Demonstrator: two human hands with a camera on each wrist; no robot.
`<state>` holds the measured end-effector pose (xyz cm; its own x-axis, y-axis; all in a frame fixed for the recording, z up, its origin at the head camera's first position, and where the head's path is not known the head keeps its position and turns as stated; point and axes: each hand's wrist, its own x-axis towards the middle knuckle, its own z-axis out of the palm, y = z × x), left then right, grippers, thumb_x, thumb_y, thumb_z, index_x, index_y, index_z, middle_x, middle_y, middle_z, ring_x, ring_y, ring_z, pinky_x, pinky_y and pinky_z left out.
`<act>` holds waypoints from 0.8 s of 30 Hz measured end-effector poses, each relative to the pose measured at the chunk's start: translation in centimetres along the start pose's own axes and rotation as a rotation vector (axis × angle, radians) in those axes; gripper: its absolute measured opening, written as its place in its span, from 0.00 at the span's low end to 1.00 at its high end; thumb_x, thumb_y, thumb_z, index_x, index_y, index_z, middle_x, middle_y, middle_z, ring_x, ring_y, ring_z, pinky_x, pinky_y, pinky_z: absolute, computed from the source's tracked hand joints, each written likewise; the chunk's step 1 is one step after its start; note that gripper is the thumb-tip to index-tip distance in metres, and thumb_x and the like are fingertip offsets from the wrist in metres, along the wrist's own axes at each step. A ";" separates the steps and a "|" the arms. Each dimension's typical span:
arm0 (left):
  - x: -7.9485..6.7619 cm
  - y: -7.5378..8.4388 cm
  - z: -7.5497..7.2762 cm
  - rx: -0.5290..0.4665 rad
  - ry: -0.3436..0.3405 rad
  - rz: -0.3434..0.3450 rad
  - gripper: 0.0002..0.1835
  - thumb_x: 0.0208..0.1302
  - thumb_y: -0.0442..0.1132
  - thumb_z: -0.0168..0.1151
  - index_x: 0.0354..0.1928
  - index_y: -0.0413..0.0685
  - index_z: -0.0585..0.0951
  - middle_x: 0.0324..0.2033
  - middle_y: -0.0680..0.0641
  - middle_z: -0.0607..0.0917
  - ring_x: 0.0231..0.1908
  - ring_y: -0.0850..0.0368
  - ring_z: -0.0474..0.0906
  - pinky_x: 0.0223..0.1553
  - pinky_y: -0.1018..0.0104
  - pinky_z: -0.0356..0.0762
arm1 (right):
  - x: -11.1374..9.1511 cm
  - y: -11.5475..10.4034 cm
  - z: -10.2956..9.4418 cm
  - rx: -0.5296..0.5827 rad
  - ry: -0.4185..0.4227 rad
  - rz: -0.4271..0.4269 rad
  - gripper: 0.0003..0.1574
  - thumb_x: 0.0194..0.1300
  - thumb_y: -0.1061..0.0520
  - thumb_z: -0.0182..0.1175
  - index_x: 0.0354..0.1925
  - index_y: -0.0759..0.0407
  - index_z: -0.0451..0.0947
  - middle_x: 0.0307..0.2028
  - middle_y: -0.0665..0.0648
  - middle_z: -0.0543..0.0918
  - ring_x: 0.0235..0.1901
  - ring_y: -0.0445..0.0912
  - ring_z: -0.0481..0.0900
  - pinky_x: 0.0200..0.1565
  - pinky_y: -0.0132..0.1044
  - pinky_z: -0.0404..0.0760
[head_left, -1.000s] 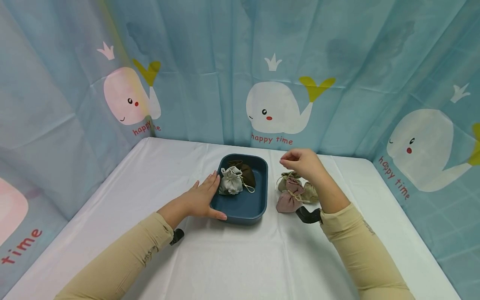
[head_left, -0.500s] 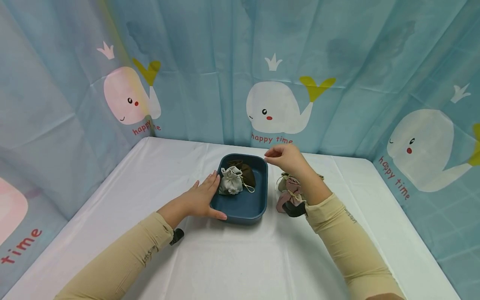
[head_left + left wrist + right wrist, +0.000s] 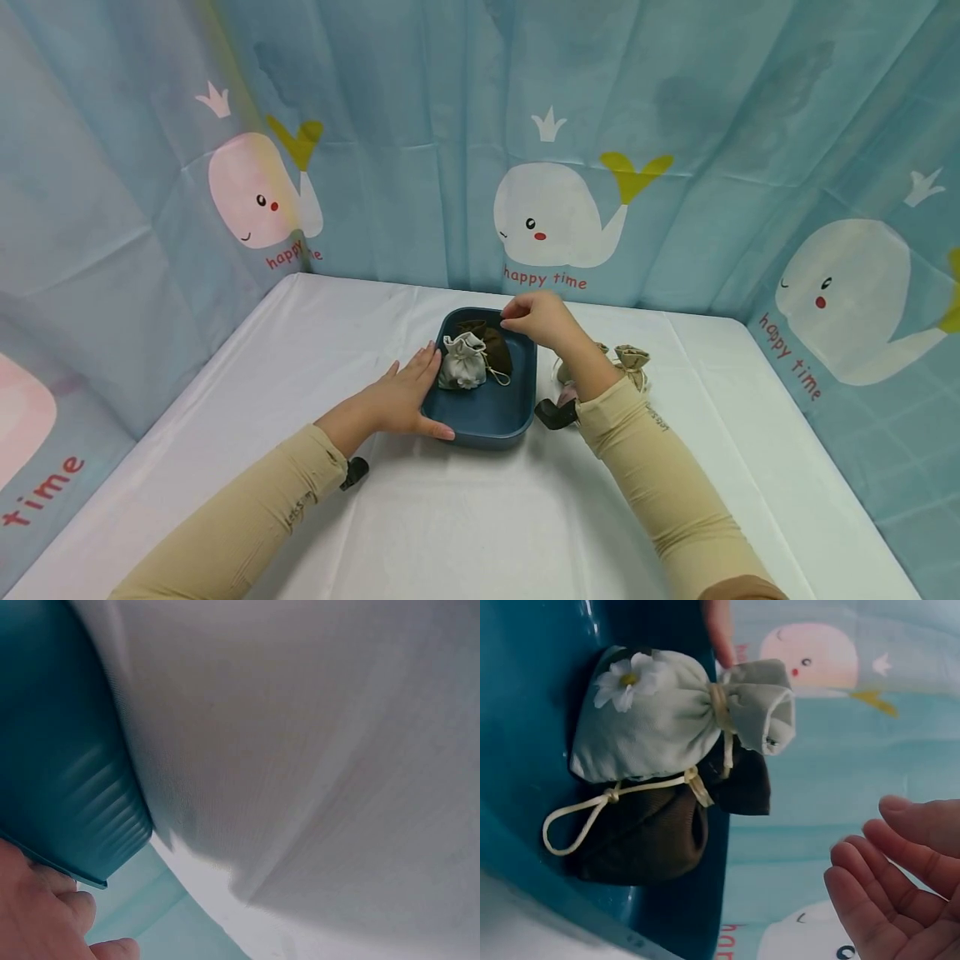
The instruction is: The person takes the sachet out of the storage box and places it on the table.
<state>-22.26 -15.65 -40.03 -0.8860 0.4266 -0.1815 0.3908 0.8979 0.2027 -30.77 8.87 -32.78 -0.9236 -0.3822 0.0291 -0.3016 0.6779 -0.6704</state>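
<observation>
A blue rectangular box [image 3: 480, 419] stands on the table, holding a pale grey drawstring pouch [image 3: 463, 367] with a white flower and a dark brown pouch [image 3: 498, 353]. My left hand [image 3: 399, 397] rests spread along the box's left side, thumb at the front rim; the left wrist view shows its fingers [image 3: 78, 906] by the rim. Over the box's far right corner hovers my right hand [image 3: 550, 322]. In the right wrist view its bent fingers [image 3: 855, 889] hold nothing, apart from both pouches.
Right of the box, partly behind my right forearm, lie a beige pouch [image 3: 633, 360], a pink pouch [image 3: 567, 395] mostly covered, and part of another. A blue whale-print curtain [image 3: 375, 208] hangs behind the white-covered table [image 3: 465, 517].
My right hand has moved left, from above the pouches on the table to the box's far right corner. The left hand, the box and its pouches have stayed put.
</observation>
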 end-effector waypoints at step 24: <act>0.1 -0.1 0.0 -0.014 -0.001 0.001 0.71 0.34 0.83 0.49 0.71 0.46 0.35 0.70 0.45 0.32 0.69 0.52 0.29 0.64 0.42 0.39 | 2.0 0.2 2.8 -0.012 -0.248 -0.044 0.19 0.58 0.66 0.60 0.49 0.58 0.79 0.43 0.55 0.82 0.44 0.46 0.78 0.45 0.39 0.77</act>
<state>-22.41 -15.73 -40.05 -0.8855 0.4273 -0.1825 0.3878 0.8960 0.2164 -32.03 6.50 -34.96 -0.8236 -0.5532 -0.1255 -0.3449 0.6640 -0.6634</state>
